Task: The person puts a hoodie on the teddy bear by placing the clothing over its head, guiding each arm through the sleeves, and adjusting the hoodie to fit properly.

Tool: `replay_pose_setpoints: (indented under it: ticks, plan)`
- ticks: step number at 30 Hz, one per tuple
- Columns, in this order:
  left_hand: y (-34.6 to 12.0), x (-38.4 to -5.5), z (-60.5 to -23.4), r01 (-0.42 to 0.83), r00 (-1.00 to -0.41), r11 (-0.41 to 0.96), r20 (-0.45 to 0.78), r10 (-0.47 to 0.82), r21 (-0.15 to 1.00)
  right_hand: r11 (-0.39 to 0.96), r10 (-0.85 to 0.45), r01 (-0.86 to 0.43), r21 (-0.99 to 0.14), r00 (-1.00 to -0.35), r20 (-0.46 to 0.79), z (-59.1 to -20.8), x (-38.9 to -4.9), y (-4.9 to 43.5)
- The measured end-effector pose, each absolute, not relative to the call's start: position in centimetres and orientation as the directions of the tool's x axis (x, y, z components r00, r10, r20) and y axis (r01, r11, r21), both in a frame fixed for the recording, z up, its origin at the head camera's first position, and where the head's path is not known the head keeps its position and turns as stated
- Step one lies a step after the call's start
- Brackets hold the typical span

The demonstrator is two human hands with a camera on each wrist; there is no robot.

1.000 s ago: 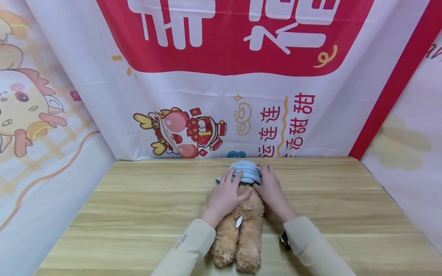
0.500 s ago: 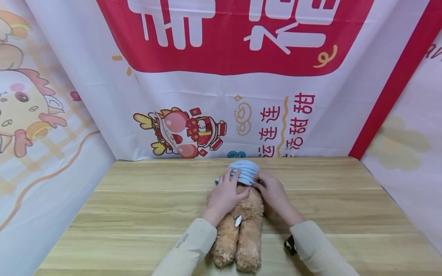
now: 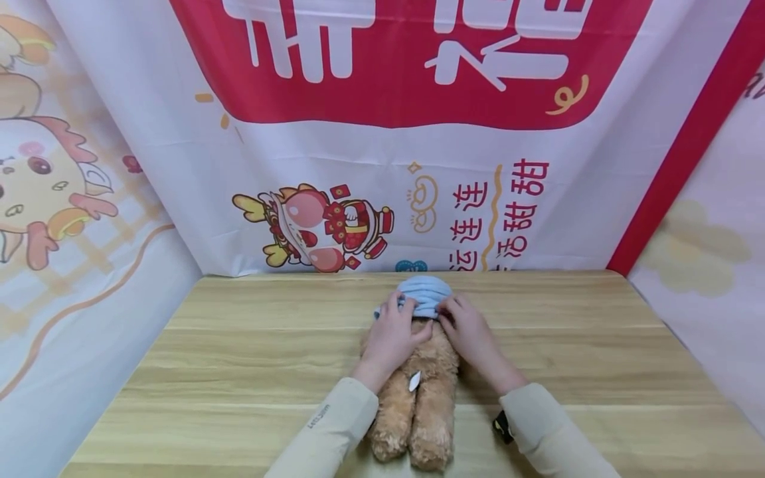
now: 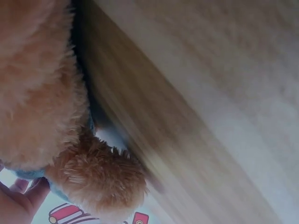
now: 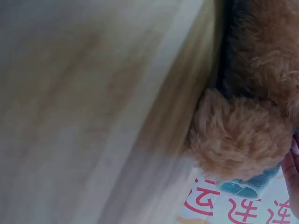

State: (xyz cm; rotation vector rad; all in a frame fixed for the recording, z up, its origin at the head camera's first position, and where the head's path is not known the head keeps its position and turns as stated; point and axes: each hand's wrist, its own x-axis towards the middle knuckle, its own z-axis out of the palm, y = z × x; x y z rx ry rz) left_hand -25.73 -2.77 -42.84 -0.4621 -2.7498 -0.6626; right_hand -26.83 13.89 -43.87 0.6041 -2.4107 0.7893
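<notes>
A brown plush toy (image 3: 431, 398) lies on the wooden table with its two legs towards me and a white tag (image 3: 415, 381) between them. Bunched light-blue cloth (image 3: 425, 287) covers its head end. On the left, my left hand (image 3: 388, 338) holds the cloth, fingers bent over it and thumb near the toy's neck. My right hand (image 3: 472, 335) pinches the cloth's lower right edge. The left wrist view has the toy's furry arm (image 4: 100, 179) with blue fabric beside my fingers. A furry arm (image 5: 240, 137) also hides much of the fabric from the right wrist camera.
The wooden table (image 3: 251, 372) reaches back to a hanging white and red printed sheet (image 3: 335, 153). More printed sheets stand at the left and right sides. A small black object (image 3: 502, 426) shows beside my right sleeve.
My right hand has drawn its fingertips from the cloth's right side down to its lower edge and pinches there. The left hand and the toy stay nearly in place.
</notes>
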Motion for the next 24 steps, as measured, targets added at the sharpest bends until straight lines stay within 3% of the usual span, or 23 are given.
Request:
replay_pose_setpoints:
  ticks: [7,13,18,24]
  plan:
    - [-2.8,-25.7,-43.1,0.371,-0.905,0.850,0.351,0.240,0.374,0.732,-0.261,-0.529,-0.429,-0.800,0.541,-43.8,-26.9,14.2]
    - [-2.5,-25.8,-43.1,0.346,-0.909,0.856,0.362,0.206,0.383,0.631,-0.284,-0.515,-0.580,-0.849,0.446,-43.1,-26.8,15.1]
    - [-2.5,-26.1,-42.8,0.345,-0.921,0.854,0.315,0.229,0.389,0.575,-0.355,-0.532,-0.621,-0.847,0.396,-42.9,-26.6,15.7]
    - [-2.7,-26.7,-42.5,0.381,-0.918,0.856,0.258,0.303,0.350,0.647,-0.300,-0.462,-0.607,-0.886,0.355,-42.7,-27.2,15.4]
